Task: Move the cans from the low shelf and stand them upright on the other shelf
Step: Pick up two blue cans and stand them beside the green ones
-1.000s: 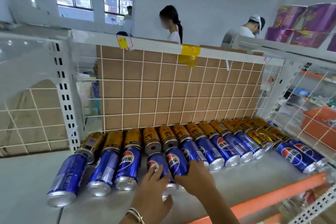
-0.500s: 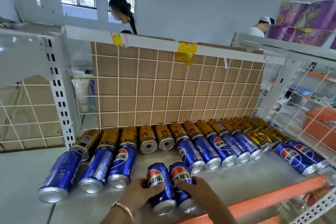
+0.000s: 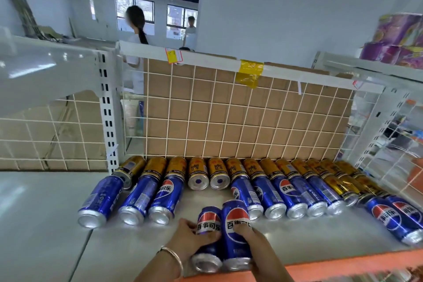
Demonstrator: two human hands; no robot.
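Note:
Two blue Pepsi cans lie side by side at the front of the low white shelf (image 3: 320,240). My left hand (image 3: 190,239) grips the left blue can (image 3: 208,222), and my right hand (image 3: 250,239) grips the right blue can (image 3: 237,217). Their silver ends point toward me near the orange shelf edge (image 3: 343,261). Behind them, several blue cans (image 3: 164,199) and several gold cans (image 3: 198,173) lie on their sides in rows against the back grid.
A white wire grid with brown cardboard (image 3: 240,117) backs the shelf. A white upright post (image 3: 109,110) and another white shelf (image 3: 34,201) are to the left. Purple packs (image 3: 398,41) sit top right. Two people stand beyond the shelving.
Both hands have drawn the two blue cans out of the row and toward me, up to the shelf's front edge. A gap now shows in the blue row.

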